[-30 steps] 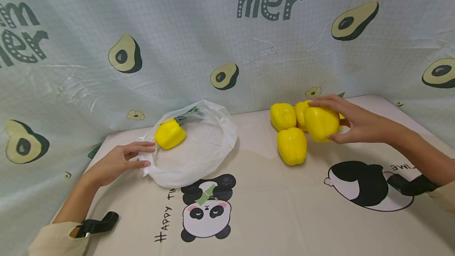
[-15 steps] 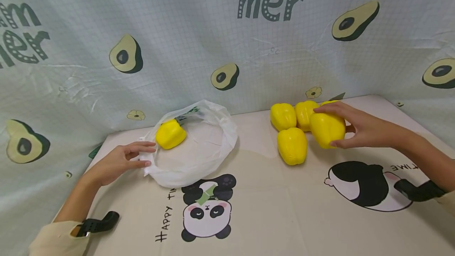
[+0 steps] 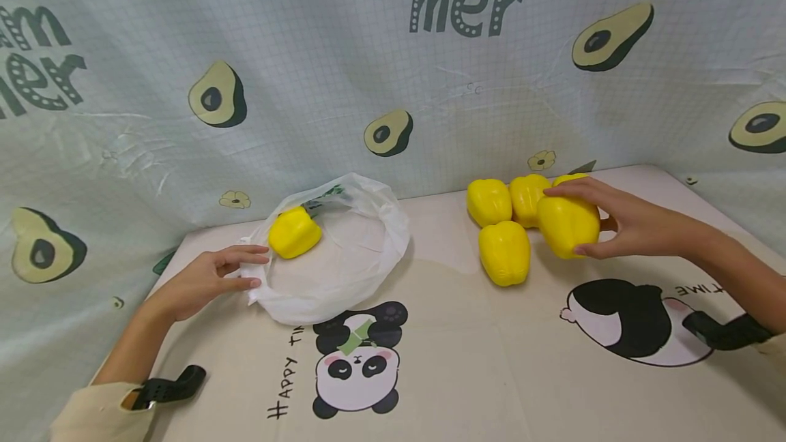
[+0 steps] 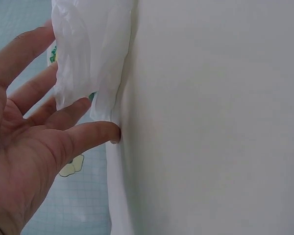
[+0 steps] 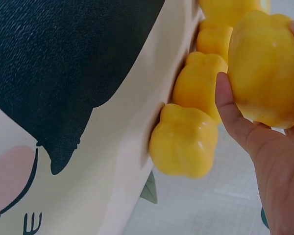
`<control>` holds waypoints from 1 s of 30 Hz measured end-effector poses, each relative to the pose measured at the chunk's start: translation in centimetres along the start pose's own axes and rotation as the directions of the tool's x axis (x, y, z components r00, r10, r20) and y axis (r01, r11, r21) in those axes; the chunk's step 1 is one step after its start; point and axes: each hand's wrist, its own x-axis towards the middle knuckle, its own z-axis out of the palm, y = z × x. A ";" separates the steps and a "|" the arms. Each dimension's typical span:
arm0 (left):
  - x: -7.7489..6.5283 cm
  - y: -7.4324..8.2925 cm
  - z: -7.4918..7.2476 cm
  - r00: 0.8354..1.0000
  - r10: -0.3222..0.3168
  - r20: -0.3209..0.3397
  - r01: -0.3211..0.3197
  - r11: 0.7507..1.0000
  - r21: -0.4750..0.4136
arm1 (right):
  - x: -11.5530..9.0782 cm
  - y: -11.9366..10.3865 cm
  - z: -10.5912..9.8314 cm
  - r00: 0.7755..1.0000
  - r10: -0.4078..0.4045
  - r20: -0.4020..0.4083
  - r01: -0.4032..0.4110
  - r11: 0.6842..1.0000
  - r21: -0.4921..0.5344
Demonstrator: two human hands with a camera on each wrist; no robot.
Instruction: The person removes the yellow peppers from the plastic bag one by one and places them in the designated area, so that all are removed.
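Observation:
My right hand (image 3: pixel 629 220) grips a yellow bell pepper (image 3: pixel 568 226) between thumb and fingers. In the right wrist view this pepper (image 5: pixel 267 68) is raised off the table, while others rest behind it. Several more yellow bell peppers (image 3: pixel 505 253) stand grouped just left of the hand, one partly hidden behind it. At the left, a white plastic bag (image 3: pixel 319 305) lies with its mouth spread wide, and one yellow bell pepper (image 3: pixel 295 232) sits inside. My left hand (image 3: pixel 202 282) is at the bag's left rim, fingers extended; in the left wrist view some fingertips go behind the plastic (image 4: pixel 90 54).
A pale tablecloth (image 3: pixel 454 374) printed with a panda and another cartoon figure covers the table. Behind it hangs a light curtain (image 3: pixel 307 87) with avocado prints. Each wrist wears a black strap (image 3: pixel 168 387).
My right hand has shifted a little right and toward me with the pepper, showing more of the peppers behind. The left hand and the bag stay as they were.

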 end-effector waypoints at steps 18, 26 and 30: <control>0.1 0.0 0.0 1.000 0.008 -0.006 -0.008 1.000 0.013 | -0.2 0.0 0.1 0.996 0.027 0.082 -0.031 0.998 0.048; 0.2 -0.1 -0.1 1.000 0.005 -0.005 -0.005 1.000 0.026 | -0.3 0.0 0.5 0.993 0.050 0.104 -0.053 0.998 0.025; 0.3 0.0 -0.2 1.000 0.006 -0.008 -0.006 0.999 0.040 | -0.3 0.1 0.7 0.993 0.048 0.111 -0.050 0.999 0.021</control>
